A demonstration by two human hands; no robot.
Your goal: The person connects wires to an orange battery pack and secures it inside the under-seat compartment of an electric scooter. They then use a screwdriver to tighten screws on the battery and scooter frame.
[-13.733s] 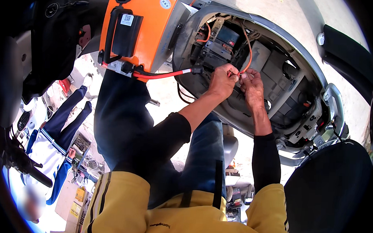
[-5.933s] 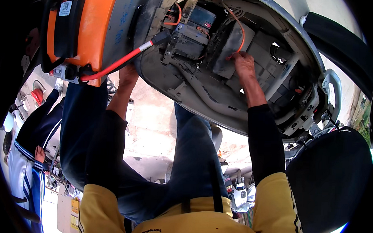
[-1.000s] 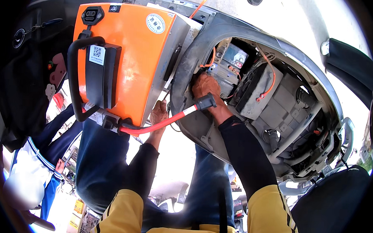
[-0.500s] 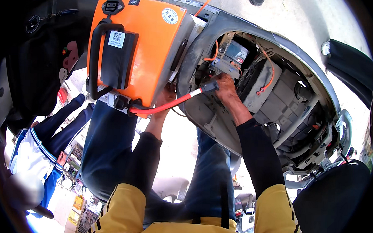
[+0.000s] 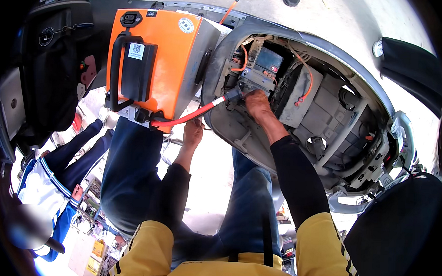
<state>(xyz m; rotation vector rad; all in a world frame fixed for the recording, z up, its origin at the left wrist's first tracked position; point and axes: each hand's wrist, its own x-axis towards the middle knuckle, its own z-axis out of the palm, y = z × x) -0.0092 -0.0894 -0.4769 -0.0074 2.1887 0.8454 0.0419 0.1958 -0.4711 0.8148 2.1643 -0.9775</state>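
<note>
An orange battery case [image 5: 173, 53] with a black handle [image 5: 111, 76] stands on the scooter, left of its open underseat compartment [image 5: 252, 139]. From the case's lower corner a thick red cable [image 5: 185, 118] curves up to a black plug [image 5: 233, 93] over the compartment. Beside that plug, my right hand [image 5: 257, 105] reaches in with fingers curled down near a grey metal box [image 5: 258, 80]; the fingertips are hidden. My left hand [image 5: 193, 133] is below the red cable, fingers curled beside a thin dark wire [image 5: 207, 129]. What either hand holds is unclear.
Orange wires [image 5: 308, 85] with ring ends lie loose over a grey controller box [image 5: 297, 104]. A dark seat [image 5: 410, 76] juts in at the right. Another person [image 5: 49, 180] in a blue and white jacket is at the left. A cardboard box [image 5: 83, 255] stands lower left.
The view has shifted a little. My left hand has come down from behind the case and cable into plain sight. My right hand has moved off the plug, slightly to its right.
</note>
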